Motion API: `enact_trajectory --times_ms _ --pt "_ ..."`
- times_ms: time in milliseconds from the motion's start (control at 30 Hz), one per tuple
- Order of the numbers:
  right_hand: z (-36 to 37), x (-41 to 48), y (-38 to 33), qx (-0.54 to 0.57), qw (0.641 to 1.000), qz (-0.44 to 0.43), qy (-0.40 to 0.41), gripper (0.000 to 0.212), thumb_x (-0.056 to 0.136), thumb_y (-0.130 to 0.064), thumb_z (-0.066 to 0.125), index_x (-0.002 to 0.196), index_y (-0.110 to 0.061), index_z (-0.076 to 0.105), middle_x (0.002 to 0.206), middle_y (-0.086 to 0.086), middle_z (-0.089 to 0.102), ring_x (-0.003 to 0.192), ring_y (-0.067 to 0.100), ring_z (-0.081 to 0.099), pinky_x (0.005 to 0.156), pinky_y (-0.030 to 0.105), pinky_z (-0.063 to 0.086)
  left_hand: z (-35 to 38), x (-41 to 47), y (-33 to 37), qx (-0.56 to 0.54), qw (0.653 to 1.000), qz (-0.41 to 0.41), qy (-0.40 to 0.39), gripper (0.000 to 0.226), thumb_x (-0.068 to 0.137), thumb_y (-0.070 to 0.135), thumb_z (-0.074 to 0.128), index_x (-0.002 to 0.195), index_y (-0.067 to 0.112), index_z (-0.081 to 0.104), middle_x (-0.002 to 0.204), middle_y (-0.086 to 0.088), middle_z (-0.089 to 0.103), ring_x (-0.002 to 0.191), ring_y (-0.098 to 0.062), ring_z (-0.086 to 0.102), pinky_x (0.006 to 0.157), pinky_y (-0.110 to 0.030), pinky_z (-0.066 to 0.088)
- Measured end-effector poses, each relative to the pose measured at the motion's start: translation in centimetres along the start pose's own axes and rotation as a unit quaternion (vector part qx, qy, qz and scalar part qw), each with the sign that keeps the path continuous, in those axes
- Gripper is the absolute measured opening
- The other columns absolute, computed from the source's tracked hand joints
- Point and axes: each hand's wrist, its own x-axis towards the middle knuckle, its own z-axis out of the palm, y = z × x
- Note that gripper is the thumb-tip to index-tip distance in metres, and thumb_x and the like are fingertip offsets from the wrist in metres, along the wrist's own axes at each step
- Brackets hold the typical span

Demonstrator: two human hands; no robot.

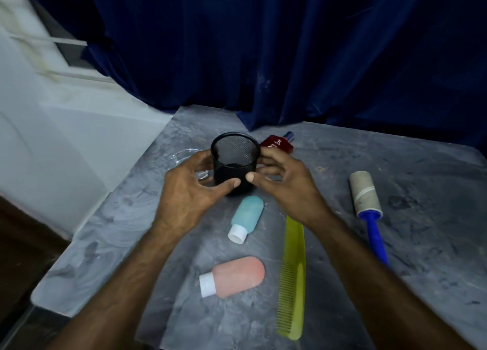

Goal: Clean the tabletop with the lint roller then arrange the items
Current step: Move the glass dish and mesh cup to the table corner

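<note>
Lint roller (pixel 365 194) beside R hand (pixel 287 183)

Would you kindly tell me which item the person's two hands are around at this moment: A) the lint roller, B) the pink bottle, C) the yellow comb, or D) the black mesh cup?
D: the left hand and right hand cup the upright black mesh cup, while the other items lie untouched on the table.
</note>
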Motion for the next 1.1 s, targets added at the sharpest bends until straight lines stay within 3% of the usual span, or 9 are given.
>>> enact_trajectory --times_ms 100,267,400,633,800,1000,1100 --pt "2.7 0.4 -0.4 -0.004 0.999 -0.005 -0.038 0.044 0.085 -0.023 0.082 0.125 -0.034 0.066 0.114 -0.018 0.074 0.102 0.001 0.072 0.087 0.02 0.057 -2.4 -1.3 -1.3 0.016 0.999 -0.016 0.027 0.064 0.067 0.048 0.099 0.125 0.029 0.078 0.11 0.028 0.078 0.104 0.011 0.073 0.09 -0.008 0.055" --pt "6.2 0.8 -0.6 -0.03 0.996 -0.016 -0.082 0.046 0.085 -0.03 0.081 0.129 -0.03 0.066 0.117 -0.013 0.074 0.103 0.003 0.072 0.094 0.03 0.06 -5.4 -3.1 -3.4 0.012 0.997 -0.045 0.061 0.061 0.064 0.052 0.097 0.118 0.032 0.079 0.107 0.032 0.078 0.098 0.011 0.074 0.081 -0.003 0.054" --pt "8.2 1.2 -0.8 -0.035 0.994 -0.022 -0.097 0.043 0.086 -0.028 0.081 0.126 -0.029 0.066 0.115 -0.013 0.074 0.099 0.002 0.073 0.091 0.029 0.061 -6.8 -3.7 -4.3 0.025 0.995 -0.056 0.078 0.053 0.064 0.05 0.096 0.113 0.039 0.076 0.1 0.039 0.075 0.096 0.013 0.073 0.081 -0.001 0.053" --pt "9.7 1.6 -0.6 -0.05 0.992 -0.014 -0.113 0.041 0.086 -0.029 0.08 0.124 -0.033 0.066 0.112 -0.02 0.072 0.099 -0.002 0.072 0.09 0.027 0.061 -7.5 -4.2 -5.3 0.019 0.995 -0.046 0.085 0.055 0.064 0.045 0.094 0.114 0.032 0.077 0.095 0.047 0.071 0.097 0.02 0.069 0.079 0.004 0.047" --pt "10.0 1.5 -0.5 -0.048 0.992 -0.01 -0.12 0.041 0.087 -0.027 0.08 0.126 -0.03 0.066 0.104 -0.026 0.069 0.096 -0.01 0.07 0.077 0.006 0.053 -7.8 -4.5 -6.0 0.026 0.995 -0.047 0.084 0.057 0.063 0.045 0.096 0.115 0.033 0.076 0.095 0.048 0.07 0.099 0.02 0.069 0.08 0.003 0.048" --pt "10.4 1.3 -0.4 -0.042 0.992 0.0 -0.122 0.04 0.088 -0.024 0.08 0.126 -0.025 0.067 0.103 -0.024 0.069 0.092 -0.015 0.068 0.074 0.001 0.049 -8.0 -4.8 -6.3 0.045 0.995 -0.046 0.081 0.054 0.066 0.041 0.098 0.115 0.034 0.076 0.095 0.05 0.069 0.098 0.021 0.068 0.082 0.002 0.049" --pt "10.6 1.4 -0.4 -0.041 0.991 0.002 -0.125 0.042 0.089 -0.024 0.079 0.129 -0.024 0.066 0.113 -0.016 0.071 0.096 -0.009 0.07 0.076 0.005 0.052 -8.0 -4.9 -6.5 0.048 0.994 -0.047 0.083 0.052 0.068 0.037 0.098 0.115 0.033 0.077 0.095 0.05 0.069 0.098 0.021 0.068 0.084 0.003 0.048"
